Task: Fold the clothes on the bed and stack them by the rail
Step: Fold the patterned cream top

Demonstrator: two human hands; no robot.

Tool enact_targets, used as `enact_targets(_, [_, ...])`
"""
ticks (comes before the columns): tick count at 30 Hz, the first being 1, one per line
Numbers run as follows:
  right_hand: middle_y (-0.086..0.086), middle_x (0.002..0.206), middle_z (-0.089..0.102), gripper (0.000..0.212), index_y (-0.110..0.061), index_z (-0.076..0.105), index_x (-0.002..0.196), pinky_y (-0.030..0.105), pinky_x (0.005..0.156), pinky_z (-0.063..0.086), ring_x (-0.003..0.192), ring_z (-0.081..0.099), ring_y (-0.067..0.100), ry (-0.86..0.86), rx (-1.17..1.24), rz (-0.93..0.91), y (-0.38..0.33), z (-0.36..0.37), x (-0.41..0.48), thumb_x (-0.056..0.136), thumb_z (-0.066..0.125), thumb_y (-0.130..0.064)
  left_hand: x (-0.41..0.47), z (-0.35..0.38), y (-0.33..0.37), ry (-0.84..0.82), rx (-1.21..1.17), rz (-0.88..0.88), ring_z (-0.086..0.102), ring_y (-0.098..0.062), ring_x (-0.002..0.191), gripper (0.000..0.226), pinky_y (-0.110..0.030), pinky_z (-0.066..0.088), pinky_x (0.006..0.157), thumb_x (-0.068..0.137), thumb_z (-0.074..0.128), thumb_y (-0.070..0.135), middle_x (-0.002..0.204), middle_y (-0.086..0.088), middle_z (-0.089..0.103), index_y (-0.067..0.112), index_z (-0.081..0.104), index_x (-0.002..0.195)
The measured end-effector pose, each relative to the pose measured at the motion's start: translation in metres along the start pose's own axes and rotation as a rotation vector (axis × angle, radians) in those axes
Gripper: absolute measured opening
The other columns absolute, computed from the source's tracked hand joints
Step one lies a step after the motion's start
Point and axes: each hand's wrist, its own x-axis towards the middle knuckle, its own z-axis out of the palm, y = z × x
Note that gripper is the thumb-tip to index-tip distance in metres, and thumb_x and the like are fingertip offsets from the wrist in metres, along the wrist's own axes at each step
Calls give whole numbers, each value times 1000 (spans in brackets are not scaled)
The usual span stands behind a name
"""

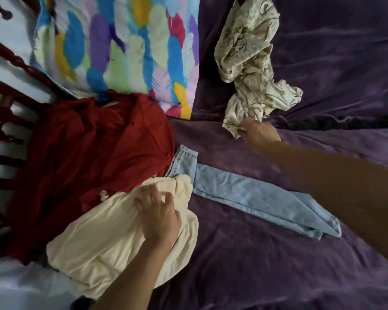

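No text, brand or number can be read; a small pale patch [103, 195] at the edge of the red garment [87, 148] may be a label, but it is too blurred to tell; the patterned cloth [249, 63] shows drawn figures only.

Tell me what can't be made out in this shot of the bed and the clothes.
Head view, the only one:
- Jeans: left part hidden under the red garment and cream garment.
- Patterned cloth: top cut off by the frame edge.
- Right hand: fingertips buried in that cloth.
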Motion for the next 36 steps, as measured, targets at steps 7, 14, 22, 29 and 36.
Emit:
enact_targets(7, [16, 94, 68, 26, -16, 55, 103, 38, 62, 37, 85, 63, 38, 91, 7, 164, 79, -58, -109, 87, 52, -36, 18, -63, 70, 43, -104, 223, 54, -29, 105, 38, -41, 43, 82, 85, 55, 25, 120, -10, 54, 15, 56, 121])
enact_targets(14, [13, 83, 71, 26, -18, 61, 101, 36, 58, 38, 75, 65, 38, 97, -66, 357, 199, -71, -259, 85, 60, -38, -7, -97, 168, -18, -11, 390, 57, -26, 102, 27, -38, 44, 80, 89, 48, 26, 113, -5, 54, 16, 52, 114])
enact_targets(22, [-3, 115, 66, 32, -28, 57, 115, 35, 90, 35, 111, 57, 20, -182, -243, 301, 339, -58, -401, 92, 42, -44, -89, -74, 316, -83, -3, 435, 54, -23, 110, 37, -38, 44, 89, 93, 46, 28, 123, -3, 54, 16, 49, 128])
enact_targets(29, [-9, 126, 59, 32, -33, 52, 119, 35, 93, 33, 119, 51, 15, -443, -362, 491, 444, -72, -473, 93, 36, -42, -134, -67, 423, -86, -58, 494, 60, -26, 99, 23, -37, 44, 78, 91, 47, 28, 113, -3, 58, 18, 58, 109])
enact_targets(36, [-9, 120, 64, 39, -33, 59, 115, 35, 96, 37, 114, 57, 13, -409, -251, 385, 439, -78, -422, 86, 43, -52, -123, -69, 434, -119, -39, 459, 58, -28, 101, 20, -38, 44, 80, 90, 49, 26, 115, -3, 57, 16, 58, 105])
